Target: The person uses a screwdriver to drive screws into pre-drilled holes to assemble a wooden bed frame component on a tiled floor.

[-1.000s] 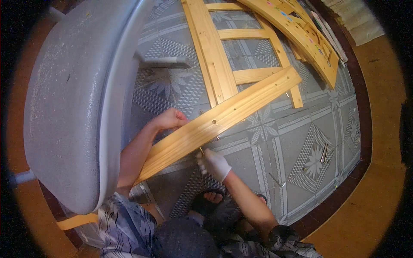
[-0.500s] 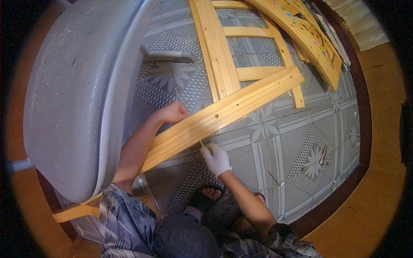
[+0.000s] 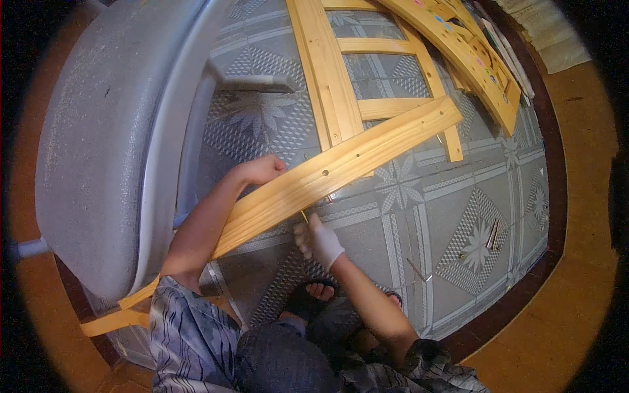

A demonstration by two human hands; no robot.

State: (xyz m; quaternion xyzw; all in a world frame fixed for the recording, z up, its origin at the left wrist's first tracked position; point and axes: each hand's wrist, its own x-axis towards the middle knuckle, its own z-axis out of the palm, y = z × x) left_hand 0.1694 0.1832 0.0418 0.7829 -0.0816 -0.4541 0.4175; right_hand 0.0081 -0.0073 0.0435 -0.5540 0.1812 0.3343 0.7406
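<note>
A long pale wooden plank (image 3: 282, 196) with drilled holes slants from lower left to upper right across the other timber. My bare left hand (image 3: 263, 169) is closed at its far edge, with the fingertips partly hidden. A thin brass-coloured rod (image 3: 304, 215) sticks out from the plank's near edge. My right hand (image 3: 320, 243), in a white glove, has thumb and fingers around the rod's outer end; the fingers are slightly blurred. A second short rod (image 3: 329, 197) shows at the near edge, a little further right.
A slatted wooden frame (image 3: 335, 92) lies beyond the plank, beside a broad wooden panel (image 3: 452, 47) with coloured marks. Large grey moulded furniture (image 3: 105, 144) fills the left side. On the tiled floor lie a thin bent rod (image 3: 419, 270) and small slender pieces (image 3: 493, 234).
My right hand has shifted slightly left and its fingers have moved around the rod's end. The plank has moved slightly left and up in the picture. My left hand stays at the far edge.
</note>
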